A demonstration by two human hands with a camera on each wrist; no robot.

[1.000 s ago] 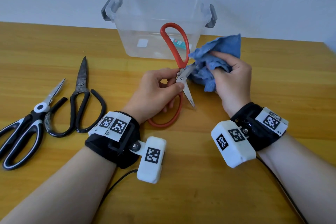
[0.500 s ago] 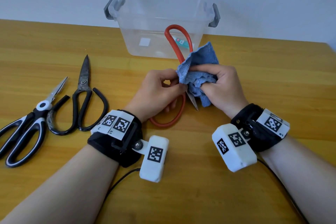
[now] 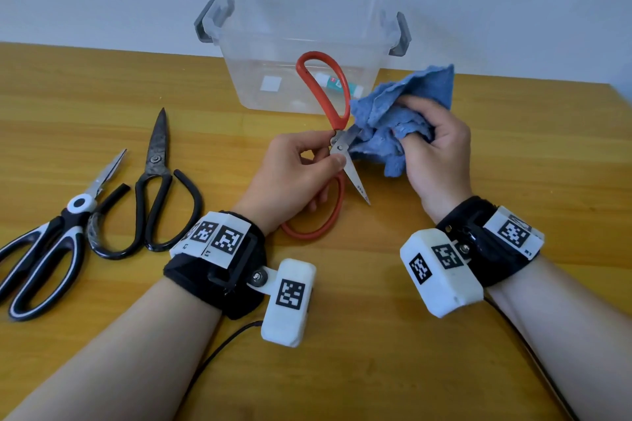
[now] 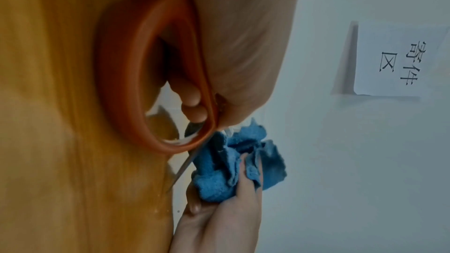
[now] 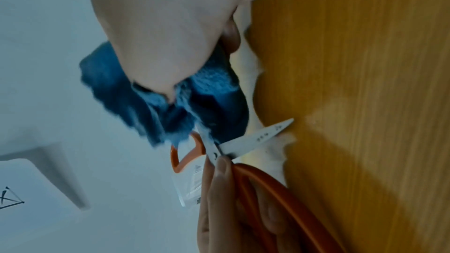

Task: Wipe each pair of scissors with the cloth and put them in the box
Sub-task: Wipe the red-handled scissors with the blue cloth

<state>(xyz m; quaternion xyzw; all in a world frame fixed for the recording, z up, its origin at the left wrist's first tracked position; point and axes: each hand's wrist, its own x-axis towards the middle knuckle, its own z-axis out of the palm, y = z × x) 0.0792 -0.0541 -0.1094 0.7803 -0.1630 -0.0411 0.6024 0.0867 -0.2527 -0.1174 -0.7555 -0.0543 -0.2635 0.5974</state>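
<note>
My left hand (image 3: 294, 167) grips the red-handled scissors (image 3: 325, 92) at the pivot, blades spread apart. One blade points down toward the table; the other goes into the blue cloth (image 3: 403, 106). My right hand (image 3: 431, 150) holds the bunched cloth (image 5: 185, 107) around that blade. In the right wrist view the bare blade (image 5: 258, 138) shows beside the cloth. The left wrist view shows the red handle loop (image 4: 136, 84) with my fingers through it and the cloth (image 4: 233, 164) beyond. The clear plastic box (image 3: 301, 44) stands behind, open at the top.
A black pair of scissors (image 3: 154, 181) and a black-and-white pair (image 3: 51, 232) lie on the wooden table (image 3: 513, 147) at the left. The box has grey side latches (image 3: 402, 34) and stands near the wall. A cable (image 3: 219, 352) trails from my left wrist.
My right hand has drawn the cloth up and to the right along the blade, away from my left hand. The lower blade, half covered before, now shows bare.
</note>
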